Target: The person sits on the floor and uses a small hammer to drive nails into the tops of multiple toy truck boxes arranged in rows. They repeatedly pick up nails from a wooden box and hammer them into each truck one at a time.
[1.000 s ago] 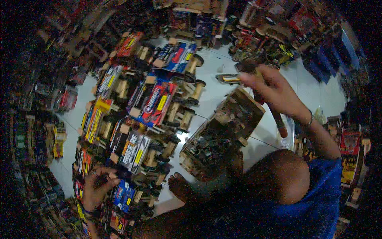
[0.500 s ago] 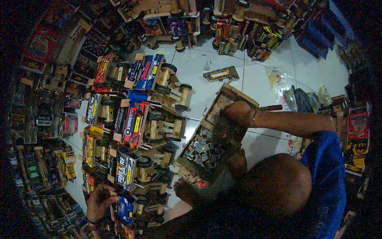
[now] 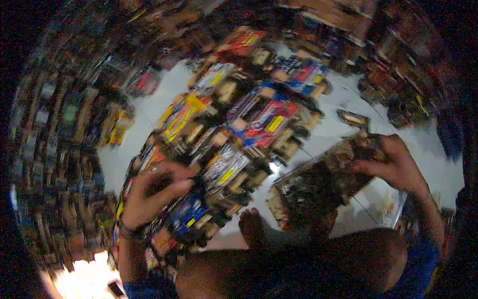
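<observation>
On the left, my left hand is curled above the rows of toy trucks, thumb and fingertips drawn together. Whatever sits between them is too smeared to make out. Just beside it is a toy truck with a blue printed side. My right hand is at the far right end of a shallow wooden box, thumb and fingers apart, with no held thing visible. Blur hides the box's contents and whether the fingers touch its wall.
Other wooden toy trucks stand in rows, among them a red-and-blue one and a yellow one. A dark flat thing with a pale centre lies on the white tiled floor beyond the box. My bare foot rests near the box.
The view has swung, so trucks and box appear farther right, strongly blurred. My left hand has come higher above the trucks. My right hand's thumb now shows spread at the box's far end.
</observation>
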